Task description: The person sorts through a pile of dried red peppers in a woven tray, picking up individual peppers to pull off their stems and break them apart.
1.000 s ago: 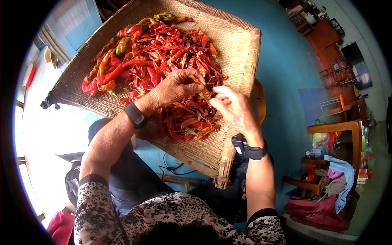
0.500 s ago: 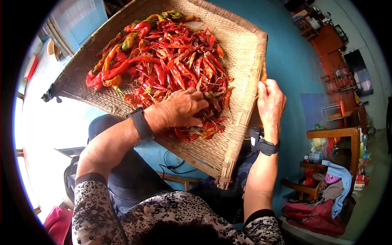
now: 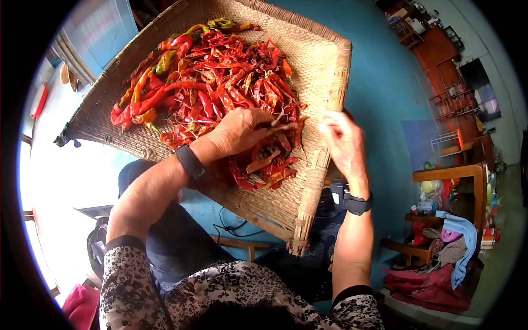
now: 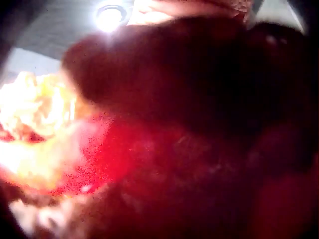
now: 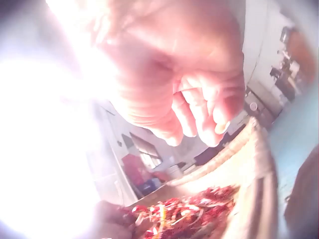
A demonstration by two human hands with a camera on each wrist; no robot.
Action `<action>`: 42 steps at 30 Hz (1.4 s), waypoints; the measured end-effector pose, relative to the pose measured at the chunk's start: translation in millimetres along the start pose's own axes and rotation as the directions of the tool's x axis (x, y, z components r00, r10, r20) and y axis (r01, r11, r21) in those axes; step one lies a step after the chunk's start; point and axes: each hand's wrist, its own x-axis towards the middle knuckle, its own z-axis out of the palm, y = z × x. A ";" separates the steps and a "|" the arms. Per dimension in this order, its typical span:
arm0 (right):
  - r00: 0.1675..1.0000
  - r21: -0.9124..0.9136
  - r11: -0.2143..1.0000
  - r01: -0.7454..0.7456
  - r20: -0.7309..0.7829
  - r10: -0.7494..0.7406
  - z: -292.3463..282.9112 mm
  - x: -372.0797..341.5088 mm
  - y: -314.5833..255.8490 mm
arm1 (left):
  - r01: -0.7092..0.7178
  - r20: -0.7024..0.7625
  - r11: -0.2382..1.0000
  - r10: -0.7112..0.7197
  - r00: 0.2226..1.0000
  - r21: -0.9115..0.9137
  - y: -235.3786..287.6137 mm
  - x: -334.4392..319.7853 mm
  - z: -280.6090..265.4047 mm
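A woven basket (image 3: 316, 55) holds a heap of dried red peppers (image 3: 242, 66), also seen in the right wrist view (image 5: 184, 214). Over the heap's near part, the left hand (image 3: 240, 132) pinches a brownish dried pepper (image 3: 284, 127) between thumb and fingers. At the basket's right rim hovers the right hand (image 3: 346, 144), its fingers loosely bent; the right wrist view shows that hand (image 5: 184, 74) with nothing between thumb and fingers. Dark blur fills most of the left wrist view, beside a red pepper surface (image 4: 99, 154).
Larger glossy red peppers (image 3: 140, 107) lie at the basket's left side. The person's legs (image 3: 181, 236) are below the basket. A wooden chair (image 3: 451, 171) with cloths stands at the right on the blue floor (image 3: 379, 82). A black cable lies below the basket.
My right hand has come back left to the basket's rim, and the orange pepper it held outside is gone from its fingers. My left hand has lifted slightly from the heap, pinching a dried pepper.
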 end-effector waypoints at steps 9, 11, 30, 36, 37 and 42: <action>0.982 0.288 0.954 -0.089 0.184 0.036 56.2 21.0 -31.9 | 0.274 0.159 0.860 -0.226 0.961 -0.430 9.9 6.9 -19.4; 0.988 0.303 0.951 -0.058 0.153 0.012 58.1 22.5 -33.2 | 0.254 0.157 0.880 -0.207 0.966 -0.402 7.2 5.7 -19.6; 0.964 -0.487 0.865 -0.121 -0.267 -0.015 -32.3 1.5 29.3 | 0.345 0.224 0.865 -0.278 0.934 -0.364 6.5 8.3 -18.9; 0.975 0.081 0.989 -0.125 0.193 0.107 20.4 1.0 -23.5 | -0.233 -0.182 0.972 0.234 0.955 0.030 28.8 5.8 -23.0; 0.970 0.101 0.994 -0.038 0.243 0.013 28.1 3.2 -34.6 | -0.277 -0.151 0.959 0.282 0.947 0.052 30.5 2.7 -24.5; 0.933 0.188 0.963 0.194 0.268 -0.240 54.2 14.7 -38.3 | -0.487 -0.080 0.845 0.513 0.855 0.221 43.3 0.3 -33.0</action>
